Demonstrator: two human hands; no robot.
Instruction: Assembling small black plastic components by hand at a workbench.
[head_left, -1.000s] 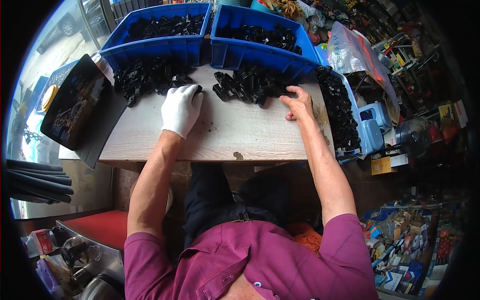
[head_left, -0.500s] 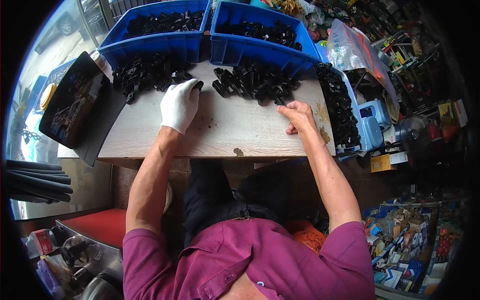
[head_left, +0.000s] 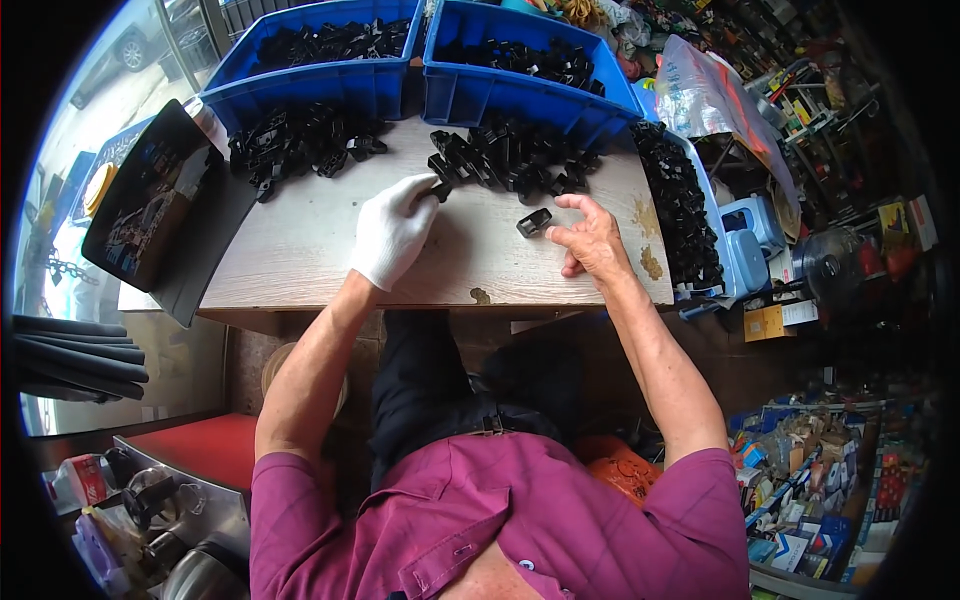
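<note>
My left hand (head_left: 396,230), in a white knitted glove, pinches a small black plastic part (head_left: 441,189) between thumb and fingers, just left of the right-hand heap. Bare and with its thumb and index finger spread, my right hand (head_left: 594,240) is over the table's right side. A single black plastic clip-like piece (head_left: 534,222) lies on the wood by the tip of that thumb; whether they touch I cannot tell. Behind the hands are two heaps of similar black parts, a left heap (head_left: 300,145) and a right heap (head_left: 510,155).
Two blue bins, the left bin (head_left: 310,93) and the right bin (head_left: 520,100), hold more black parts at the table's (head_left: 330,250) far edge. A dark panel-like box (head_left: 150,200) leans at the left. At the right stands a pale blue tray (head_left: 712,205) full of black parts.
My left hand has moved right and nearer to me, from the left heap toward the right one. My right thumb and finger have spread, and a black piece now lies beside them.
</note>
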